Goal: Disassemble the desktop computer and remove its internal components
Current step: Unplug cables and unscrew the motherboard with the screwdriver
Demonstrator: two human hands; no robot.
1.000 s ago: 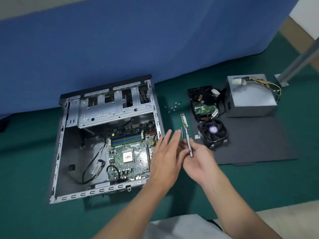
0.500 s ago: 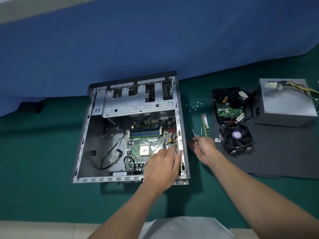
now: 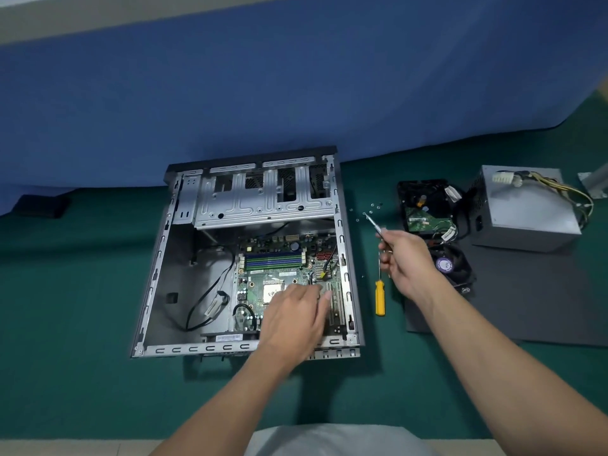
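Left grip (image 3: pixel 292 317) rests spread on the motherboard (image 3: pixel 253 281), likely steadying it; right grip (image 3: pixel 408 261) pinches a metal tool (image 3: pixel 373 222), held clear and probably ready for screws.

Soft, even light falls from overhead, fairly dim and cool in cast. The computer case (image 3: pixel 197 349) throws a diffuse shadow onto the green cloth (image 3: pixel 98 373) along its lower edge. A mild sheen lies on top of the power supply (image 3: pixel 526 209). The right hand (image 3: pixel 406 261) and the silver screwdriver (image 3: pixel 373 223) it pinches look slightly smeared. Wide-angle bowing curves the blue backdrop (image 3: pixel 296 77) toward the corners, and fine detail is soft throughout.
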